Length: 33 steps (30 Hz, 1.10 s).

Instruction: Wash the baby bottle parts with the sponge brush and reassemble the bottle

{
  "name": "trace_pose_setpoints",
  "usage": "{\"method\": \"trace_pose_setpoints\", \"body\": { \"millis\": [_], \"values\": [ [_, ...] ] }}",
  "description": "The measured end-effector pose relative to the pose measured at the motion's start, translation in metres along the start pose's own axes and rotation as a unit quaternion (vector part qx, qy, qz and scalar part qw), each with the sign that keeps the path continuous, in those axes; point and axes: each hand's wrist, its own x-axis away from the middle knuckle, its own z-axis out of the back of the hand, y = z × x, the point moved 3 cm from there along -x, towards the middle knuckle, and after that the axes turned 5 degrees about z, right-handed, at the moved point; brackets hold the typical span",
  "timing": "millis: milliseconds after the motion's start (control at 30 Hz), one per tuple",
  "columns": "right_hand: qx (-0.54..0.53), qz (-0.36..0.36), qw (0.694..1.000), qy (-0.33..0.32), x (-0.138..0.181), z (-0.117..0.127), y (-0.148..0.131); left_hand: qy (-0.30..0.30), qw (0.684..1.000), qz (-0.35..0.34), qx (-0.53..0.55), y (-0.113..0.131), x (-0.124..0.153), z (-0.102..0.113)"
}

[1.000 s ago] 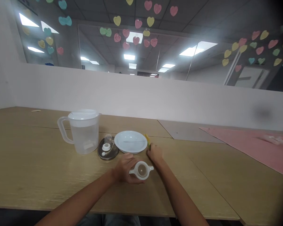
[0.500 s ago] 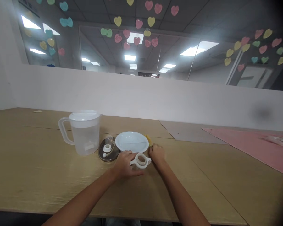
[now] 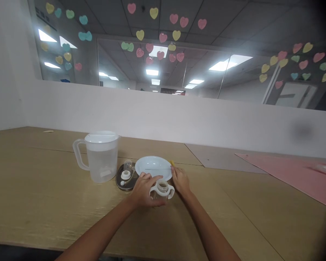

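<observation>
My left hand (image 3: pixel 144 191) is closed around a baby bottle (image 3: pixel 159 195) with a white two-handled collar. The bottle's open mouth faces up, without a cap. My right hand (image 3: pixel 181 181) is at the right rim of a white oval dish (image 3: pixel 152 159), its fingers closed on a slim yellow item (image 3: pixel 172 163), mostly covered by the hand. A thin pale line crosses the dish toward those fingers; I cannot tell whether it joins the yellow item. Left of the dish, a round dark metal tray (image 3: pixel 119 183) bears a white bottle collar (image 3: pixel 125 175), a clear cap (image 3: pixel 128 165) and a straw with a white weighted end (image 3: pixel 122 183).
A translucent lidded pitcher (image 3: pixel 102 159) containing liquid stands left of the tray, handle to the left. Pink sheeting (image 3: pixel 288 174) covers the table's right side, beside a grey panel (image 3: pixel 217 159). A white wall (image 3: pixel 157 116) rises behind the table, windows above.
The bottle has tipped slightly, so more of its side and right handle shows. My right hand's fingers have moved up onto the yellow item. The view has shifted a little.
</observation>
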Motion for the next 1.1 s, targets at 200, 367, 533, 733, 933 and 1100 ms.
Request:
{"method": "trace_pose_setpoints", "body": {
  "millis": [200,367,533,733,933,1100],
  "values": [
    [-0.048,-0.057,0.996,0.045,-0.002,0.003,0.004,0.099,0.991,-0.023,0.085,-0.013,0.0,0.017],
    [-0.228,-0.132,0.962,0.065,-0.008,0.003,0.013,0.258,0.952,0.166,-0.013,-0.057,-0.001,0.039],
    [-0.405,-0.167,0.893,0.102,-0.015,0.001,0.017,0.118,0.947,0.25,-0.161,-0.086,-0.003,0.034],
    [-0.522,-0.2,0.824,0.092,-0.012,0.005,0.009,-0.108,0.915,0.307,-0.237,-0.094,0.001,0.013],
    [-0.567,-0.204,0.796,0.057,-0.012,0.007,0.001,-0.137,0.911,0.313,-0.233,-0.096,0.003,0.011],
    [-0.602,-0.202,0.77,0.057,-0.013,0.004,0.0,-0.116,0.911,0.326,-0.225,-0.095,0.0,0.014]
  ]
}}
